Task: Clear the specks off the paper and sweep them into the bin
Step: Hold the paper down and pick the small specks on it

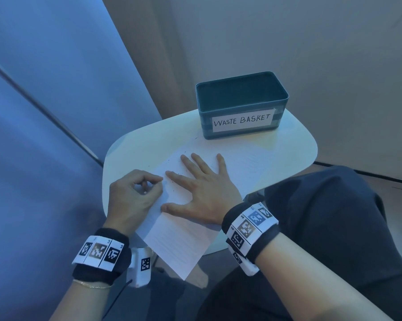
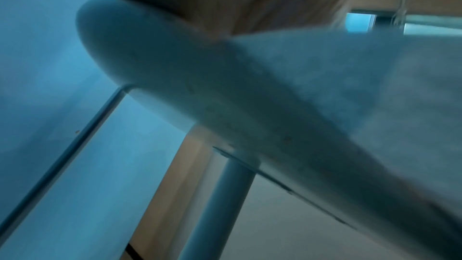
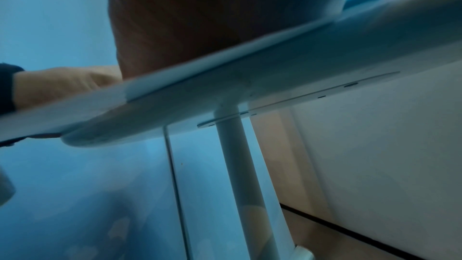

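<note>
Nearest the person, a white lined sheet of paper lies askew on the small white rounded table, its near corner hanging past the table's edge. The left hand rests at the sheet's left edge with its fingers curled inward, thumb against forefinger; whether it pinches anything cannot be told. Just beside it, the right hand lies flat on the paper, palm down, with its fingers spread and straight, holding nothing. Both wrists wear black bands carrying printed square markers.

Tiny dark specks are scattered on the paper about the right hand's fingertips, with a few more trailing onto the bare table toward the far side. They are fine and crumb-like, too small to make out further.

Beyond the paper, at the table's far edge, stands a teal rectangular bin with a white label reading "WASTE BASKET", well apart from both hands.
</note>
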